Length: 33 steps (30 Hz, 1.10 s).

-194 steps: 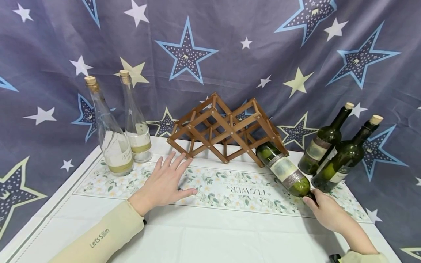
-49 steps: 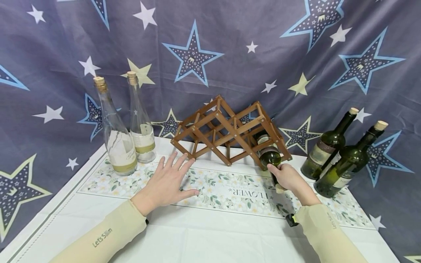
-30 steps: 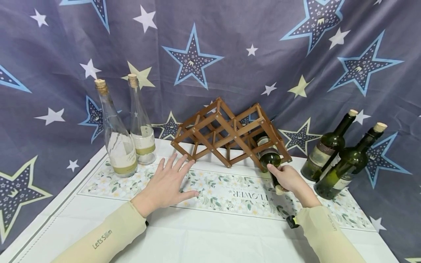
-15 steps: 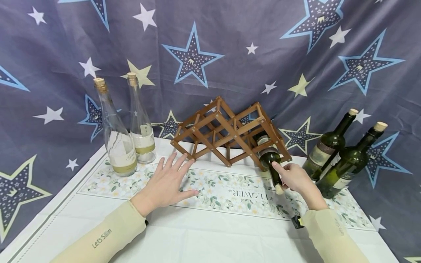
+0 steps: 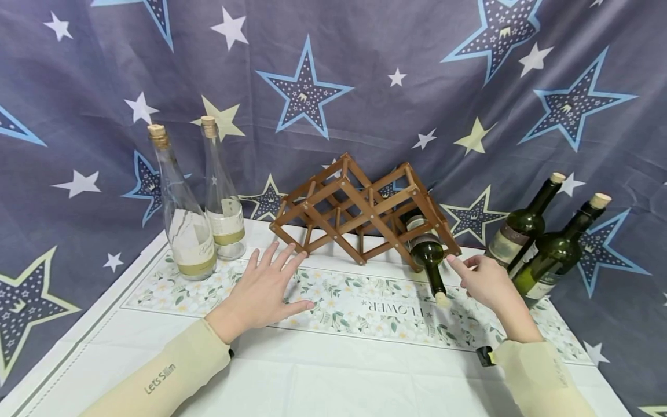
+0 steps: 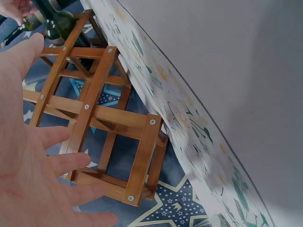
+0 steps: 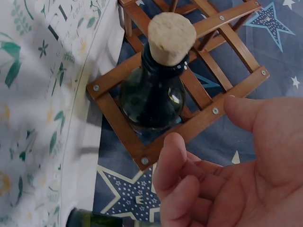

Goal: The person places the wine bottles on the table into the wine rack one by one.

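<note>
The left hand (image 5: 260, 292) is at left, back upward, fingers (image 5: 268, 253) straight and fanned toward the far side, thumb (image 5: 298, 308) out to the right. The left forearm (image 5: 161, 370) slants in from near left. The right hand (image 5: 487, 282), at right, points far left, thumb and forefinger (image 7: 171, 151) apart, other fingers loosely curled. The right forearm (image 5: 542, 373) reaches in from near right.

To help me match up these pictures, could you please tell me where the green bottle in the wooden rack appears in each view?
Head: the green bottle is right of centre, its neck downward.
Left wrist: the green bottle is at top left, cut by the upper edge.
Right wrist: the green bottle is above centre, its neck uppermost.
Shared landmark: the wooden rack.
</note>
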Motion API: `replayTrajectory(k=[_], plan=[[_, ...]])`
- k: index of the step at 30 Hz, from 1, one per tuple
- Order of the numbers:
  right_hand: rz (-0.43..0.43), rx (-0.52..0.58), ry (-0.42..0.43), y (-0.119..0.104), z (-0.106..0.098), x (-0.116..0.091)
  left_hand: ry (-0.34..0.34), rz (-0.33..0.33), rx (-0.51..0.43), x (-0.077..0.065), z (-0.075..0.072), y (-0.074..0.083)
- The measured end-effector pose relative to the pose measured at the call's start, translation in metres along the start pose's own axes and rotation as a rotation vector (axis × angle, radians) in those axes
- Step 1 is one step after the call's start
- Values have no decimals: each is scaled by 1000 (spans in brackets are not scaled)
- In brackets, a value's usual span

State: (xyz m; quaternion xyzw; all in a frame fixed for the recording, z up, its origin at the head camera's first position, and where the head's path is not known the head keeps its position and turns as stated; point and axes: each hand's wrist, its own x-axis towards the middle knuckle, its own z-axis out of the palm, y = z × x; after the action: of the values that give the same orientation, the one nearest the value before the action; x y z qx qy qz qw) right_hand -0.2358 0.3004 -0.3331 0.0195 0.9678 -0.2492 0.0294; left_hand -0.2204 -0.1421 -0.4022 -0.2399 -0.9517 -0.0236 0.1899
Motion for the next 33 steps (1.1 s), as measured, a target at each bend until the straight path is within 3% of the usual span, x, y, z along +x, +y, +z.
replayTrajectory(k=[33], plan=[[12, -85, 409, 36, -43, -38, 8, -4, -31, 1, -1, -2]])
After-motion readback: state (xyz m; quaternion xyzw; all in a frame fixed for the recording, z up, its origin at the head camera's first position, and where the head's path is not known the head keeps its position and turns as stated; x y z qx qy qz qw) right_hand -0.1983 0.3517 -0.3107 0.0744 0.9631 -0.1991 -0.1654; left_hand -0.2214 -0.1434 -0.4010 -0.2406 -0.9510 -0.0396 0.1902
